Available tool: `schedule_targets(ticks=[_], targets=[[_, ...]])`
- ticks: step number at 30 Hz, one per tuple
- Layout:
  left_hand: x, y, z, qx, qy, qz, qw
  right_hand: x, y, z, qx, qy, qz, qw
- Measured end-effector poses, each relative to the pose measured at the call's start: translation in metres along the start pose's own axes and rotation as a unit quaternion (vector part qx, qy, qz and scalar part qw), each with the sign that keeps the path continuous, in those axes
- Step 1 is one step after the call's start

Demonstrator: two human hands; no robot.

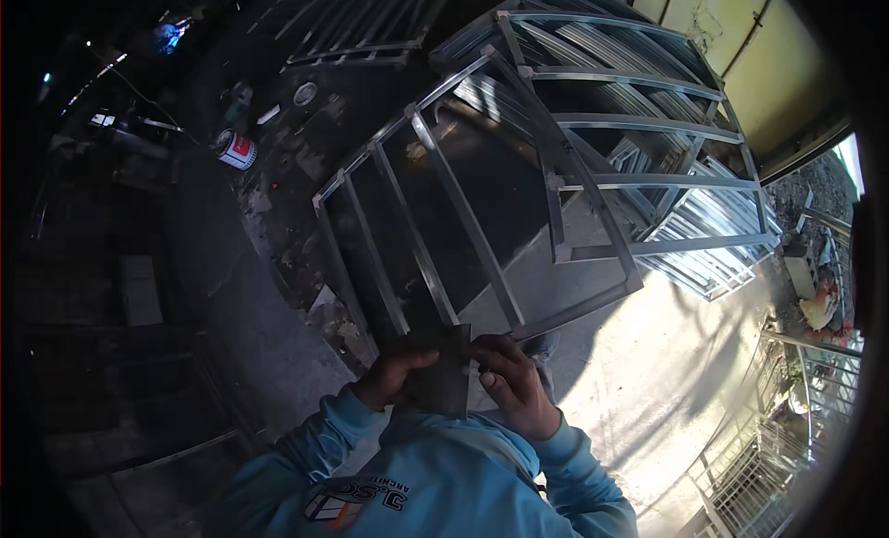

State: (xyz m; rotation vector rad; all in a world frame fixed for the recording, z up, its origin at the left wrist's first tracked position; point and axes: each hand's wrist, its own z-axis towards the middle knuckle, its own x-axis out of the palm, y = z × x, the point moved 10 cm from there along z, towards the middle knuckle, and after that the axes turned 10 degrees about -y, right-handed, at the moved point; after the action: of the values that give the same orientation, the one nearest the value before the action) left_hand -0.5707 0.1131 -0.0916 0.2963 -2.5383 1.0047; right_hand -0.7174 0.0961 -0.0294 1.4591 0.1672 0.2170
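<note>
A dark, flat rectangular sheet (439,381) is held upright in front of my chest, its material too dim to tell. My left hand (396,379) grips its left edge, with the thumb lying across the face. At the opposite edge, my right hand (519,387) pinches the sheet with bent fingers. Just beyond both hands a large metal frame (462,218) with several parallel crossbars stands tilted. Its near edge comes close to the sheet; whether they touch I cannot tell.
More welded metal frames (639,124) are stacked at the far right, beside a yellow wall (778,84). A paint can (237,152) stands on the ground at the left. Sunlight falls on the concrete floor (611,390) at right, near a metal grille (759,482).
</note>
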Motion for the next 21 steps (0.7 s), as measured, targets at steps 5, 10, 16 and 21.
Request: schedule_targets(ticks=[5, 10, 16, 21], targets=[[0.039, 0.015, 0.006, -0.026, -0.070, -0.006, 0.997, -0.047, -0.009, 0.001, 0.009, 0.087, 0.035, 0.996], [0.053, 0.026, 0.003, -0.039, -0.079, -0.038, 0.995, -0.059, -0.020, -0.009, 0.009, 0.182, 0.130, 0.975], [0.007, 0.030, -0.021, -0.041, -0.137, -0.085, 0.986, -0.042, -0.019, -0.003, 0.081, 0.263, 0.163, 0.947], [-0.048, -0.012, -0.034, 0.077, -0.246, -0.180, 0.949, -0.032, -0.018, 0.012, 0.045, 0.265, 0.155, 0.951]])
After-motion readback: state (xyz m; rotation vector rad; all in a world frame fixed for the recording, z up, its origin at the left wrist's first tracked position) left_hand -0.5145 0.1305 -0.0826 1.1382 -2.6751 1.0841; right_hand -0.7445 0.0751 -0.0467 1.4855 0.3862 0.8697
